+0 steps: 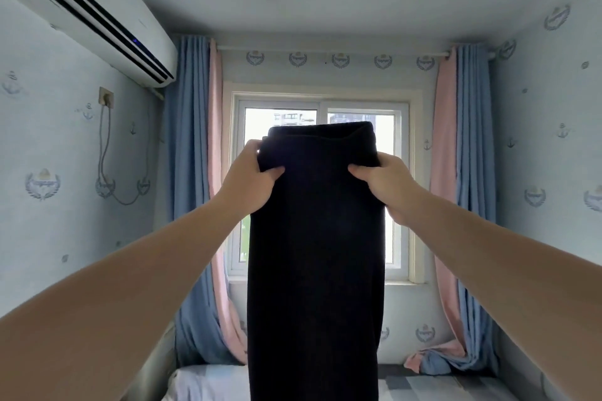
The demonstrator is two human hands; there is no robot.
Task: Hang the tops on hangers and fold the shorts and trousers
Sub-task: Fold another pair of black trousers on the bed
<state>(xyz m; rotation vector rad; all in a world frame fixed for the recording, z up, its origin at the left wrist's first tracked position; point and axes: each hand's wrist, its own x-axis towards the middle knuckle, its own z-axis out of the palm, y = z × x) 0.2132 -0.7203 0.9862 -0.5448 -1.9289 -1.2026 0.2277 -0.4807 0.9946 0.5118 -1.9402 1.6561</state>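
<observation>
Head cam view: both arms are stretched out holding up a pair of long dark navy ribbed-fabric trousers (314, 254) right in front of the white-framed window (321, 192). Left hand (257, 177) pinches the waistband's left edge, thumb curled over the front of the cloth; right hand (386, 185) grips the right edge the same way. The trousers hang straight down from the waistband, covering the middle of the window and running out of frame at the bottom. Blue and pink curtains (198, 192) flank the window, a white wall air conditioner (104, 14) sits up to its left, and a striped bed (433, 386) lies below it.
</observation>
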